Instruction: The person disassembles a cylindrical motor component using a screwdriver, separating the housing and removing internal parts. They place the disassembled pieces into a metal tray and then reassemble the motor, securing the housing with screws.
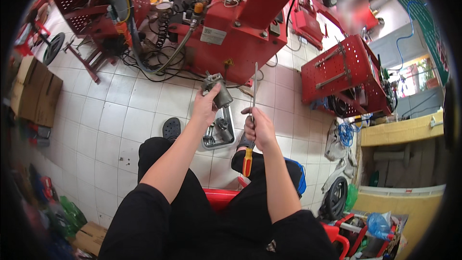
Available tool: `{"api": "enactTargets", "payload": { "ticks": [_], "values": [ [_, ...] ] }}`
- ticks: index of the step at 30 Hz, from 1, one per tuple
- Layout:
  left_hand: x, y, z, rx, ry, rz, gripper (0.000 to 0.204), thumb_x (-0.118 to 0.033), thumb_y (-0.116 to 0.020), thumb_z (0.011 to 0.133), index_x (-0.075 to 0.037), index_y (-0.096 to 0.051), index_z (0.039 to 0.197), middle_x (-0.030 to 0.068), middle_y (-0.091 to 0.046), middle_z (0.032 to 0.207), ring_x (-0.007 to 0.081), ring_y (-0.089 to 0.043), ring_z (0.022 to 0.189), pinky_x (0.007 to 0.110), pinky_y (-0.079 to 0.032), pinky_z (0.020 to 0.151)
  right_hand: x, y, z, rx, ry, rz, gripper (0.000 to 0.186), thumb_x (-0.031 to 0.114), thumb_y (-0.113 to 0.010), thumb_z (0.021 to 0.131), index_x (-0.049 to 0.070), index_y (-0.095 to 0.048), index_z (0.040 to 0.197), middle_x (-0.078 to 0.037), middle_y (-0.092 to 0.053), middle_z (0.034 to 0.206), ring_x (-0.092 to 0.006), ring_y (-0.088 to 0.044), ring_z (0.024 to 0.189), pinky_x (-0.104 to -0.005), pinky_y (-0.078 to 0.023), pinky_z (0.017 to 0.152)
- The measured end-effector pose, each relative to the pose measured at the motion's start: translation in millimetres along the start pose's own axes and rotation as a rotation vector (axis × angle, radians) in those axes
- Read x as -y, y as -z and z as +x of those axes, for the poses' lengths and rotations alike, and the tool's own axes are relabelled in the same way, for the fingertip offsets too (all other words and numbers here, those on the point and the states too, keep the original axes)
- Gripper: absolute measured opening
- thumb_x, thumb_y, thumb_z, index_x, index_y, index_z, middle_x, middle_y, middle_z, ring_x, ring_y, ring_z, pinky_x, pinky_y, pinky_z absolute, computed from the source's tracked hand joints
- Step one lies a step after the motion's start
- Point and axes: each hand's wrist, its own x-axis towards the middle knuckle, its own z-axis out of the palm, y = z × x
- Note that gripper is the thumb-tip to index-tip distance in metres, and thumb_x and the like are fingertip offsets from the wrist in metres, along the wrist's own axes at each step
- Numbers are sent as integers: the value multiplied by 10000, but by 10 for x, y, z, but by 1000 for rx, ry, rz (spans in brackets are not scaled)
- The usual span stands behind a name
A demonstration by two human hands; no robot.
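Observation:
My left hand (pixel 207 106) is closed round a grey metal cylindrical motor (pixel 221 92), its thumb lying along the casing. The motor is held tilted above the floor, and a short shaft sticks out of its upper end. In my right hand (pixel 260 127) is a long screwdriver, gripped by its shaft. Its yellow and red handle (pixel 248 162) hangs below my fist, and the blade (pixel 256 82) points up and away from me. Below the motor, a silver metal tray (pixel 230 137) on the floor carries several dark metal parts (pixel 221 127).
A large red machine (pixel 236 43) with hoses and cables stands just ahead. To the right is a red perforated tool cart (pixel 337 74); cardboard boxes (pixel 36 91) sit at the left. My dark clog (pixel 172 128) is beside the tray. A red stool (pixel 219 197) is under me.

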Motion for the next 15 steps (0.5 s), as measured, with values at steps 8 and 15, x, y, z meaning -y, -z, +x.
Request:
{"api": "enactTargets", "payload": {
  "ticks": [8,15],
  "values": [
    [-258,193,11,90,158,-59,240,-263,-601,822,-73,-552,960,54,-605,833,201,-617,758,348,-499,671,-513,-372,-227,130,67,-346,230,264,-418,968,54,-504,926,1,-406,569,-71,-333,368,-215,-276,340],
    [-360,37,-46,179,55,-125,429,-429,-379,877,-48,-506,1028,130,-613,882,294,-614,779,428,-517,654,-630,-285,-119,233,-7,-289,248,246,-426,968,27,-529,915,40,-371,548,-40,-309,407,-200,-239,365]
  ]
}}
